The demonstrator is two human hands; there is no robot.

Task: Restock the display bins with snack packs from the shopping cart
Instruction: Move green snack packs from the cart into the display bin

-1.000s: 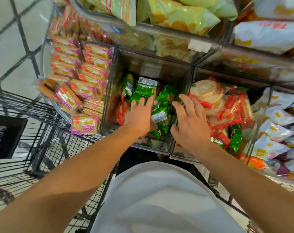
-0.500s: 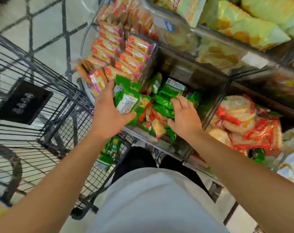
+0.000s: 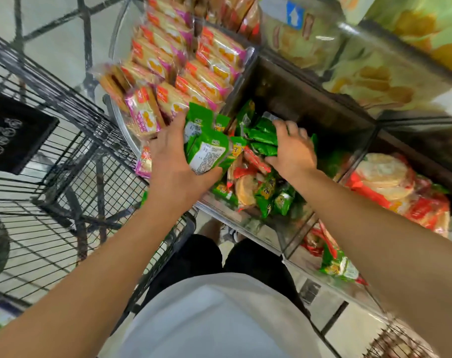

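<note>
Over clear bin (image 3: 248,226), both hands (image 3: 172,161) (image 3: 293,151) grip green packs (image 3: 209,148)

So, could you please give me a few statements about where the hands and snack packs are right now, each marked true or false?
1. The left hand holds green snack packs. True.
2. The right hand rests on the red packs of round crackers. False: it is on the green packs in the middle bin.
3. The pink-and-orange packs fill the bin left of the middle bin. True.
4. The shopping cart stands on the person's right. False: it is on the left.
5. Both hands are over the cart. False: both are at the middle bin.
</note>
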